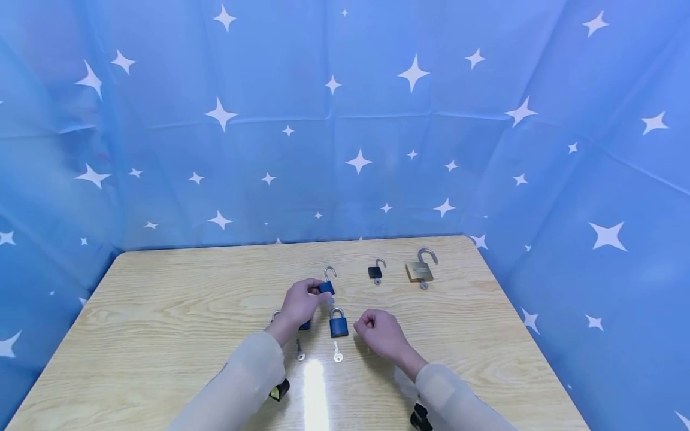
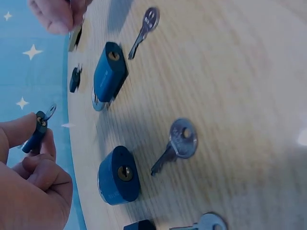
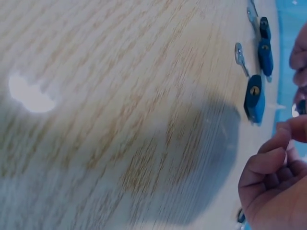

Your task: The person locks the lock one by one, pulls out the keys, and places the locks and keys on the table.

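My left hand (image 1: 299, 305) pinches a small blue padlock (image 1: 326, 288) between thumb and fingers, its shackle swung open. A key (image 2: 50, 111) stands in the keyhole of that lock, as the left wrist view shows. Just in front of the hand, a closed blue padlock (image 1: 338, 326) rests on the table with a loose key (image 1: 338, 353) before it. Another blue padlock (image 1: 305, 325) is partly hidden behind my left hand, with its own key (image 1: 300, 352) nearby. To the right, my right hand (image 1: 381, 331) hovers with loosely curled fingers and nothing visible in them.
Farther back on the wooden table (image 1: 188, 287) lie a small black padlock (image 1: 375, 272) and a larger brass padlock (image 1: 419, 271), both with open shackles and keys inserted. One more key (image 2: 211, 222) shows low in the left wrist view. A blue starry curtain (image 1: 291, 179) surrounds the table.
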The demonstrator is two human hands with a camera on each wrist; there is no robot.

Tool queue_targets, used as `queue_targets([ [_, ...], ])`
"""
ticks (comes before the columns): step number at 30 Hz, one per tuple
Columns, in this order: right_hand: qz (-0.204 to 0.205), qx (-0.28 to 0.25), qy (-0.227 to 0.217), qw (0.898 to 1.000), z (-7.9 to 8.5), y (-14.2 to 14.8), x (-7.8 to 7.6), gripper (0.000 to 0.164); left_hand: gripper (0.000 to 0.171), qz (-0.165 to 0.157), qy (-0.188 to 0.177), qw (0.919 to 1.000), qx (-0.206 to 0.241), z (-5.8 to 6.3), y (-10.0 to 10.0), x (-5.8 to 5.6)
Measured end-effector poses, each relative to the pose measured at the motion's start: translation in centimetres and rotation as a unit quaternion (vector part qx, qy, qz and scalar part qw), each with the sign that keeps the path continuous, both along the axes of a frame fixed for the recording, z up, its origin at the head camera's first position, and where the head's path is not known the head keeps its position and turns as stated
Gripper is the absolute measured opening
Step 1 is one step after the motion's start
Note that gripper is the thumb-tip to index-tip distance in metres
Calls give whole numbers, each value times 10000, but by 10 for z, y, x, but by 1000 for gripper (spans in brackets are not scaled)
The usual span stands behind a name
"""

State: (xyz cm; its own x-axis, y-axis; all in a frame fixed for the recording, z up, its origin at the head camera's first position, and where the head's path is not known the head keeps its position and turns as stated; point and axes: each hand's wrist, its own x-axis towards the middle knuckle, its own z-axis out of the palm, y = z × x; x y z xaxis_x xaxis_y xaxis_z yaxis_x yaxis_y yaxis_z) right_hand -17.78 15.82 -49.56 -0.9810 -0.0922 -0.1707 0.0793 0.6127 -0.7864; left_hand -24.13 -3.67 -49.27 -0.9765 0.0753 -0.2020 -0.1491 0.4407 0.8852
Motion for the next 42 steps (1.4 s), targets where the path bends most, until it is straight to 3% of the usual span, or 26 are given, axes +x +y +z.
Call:
queue_targets([
  [8,19,-92,-58,9999,3,-1,-2,17,40,-402,101,9989,207,4,-2,16],
  [14,44,-126,204,9997,7,1,-9,14,39,-657,47,9977,145,1,-3,23],
  [21,62,-352,628,9974,14,1,-21,24,34,-915,98,9956,182,-2,-1,28],
  [29,-196,-549,972,9936,20,-6,-24,27,31,-948,-52,9946,416,-2,3,31],
  [42,-142,-542,753,9956,24,-9,-27,23,29,-948,41,9950,303,-2,2,32],
])
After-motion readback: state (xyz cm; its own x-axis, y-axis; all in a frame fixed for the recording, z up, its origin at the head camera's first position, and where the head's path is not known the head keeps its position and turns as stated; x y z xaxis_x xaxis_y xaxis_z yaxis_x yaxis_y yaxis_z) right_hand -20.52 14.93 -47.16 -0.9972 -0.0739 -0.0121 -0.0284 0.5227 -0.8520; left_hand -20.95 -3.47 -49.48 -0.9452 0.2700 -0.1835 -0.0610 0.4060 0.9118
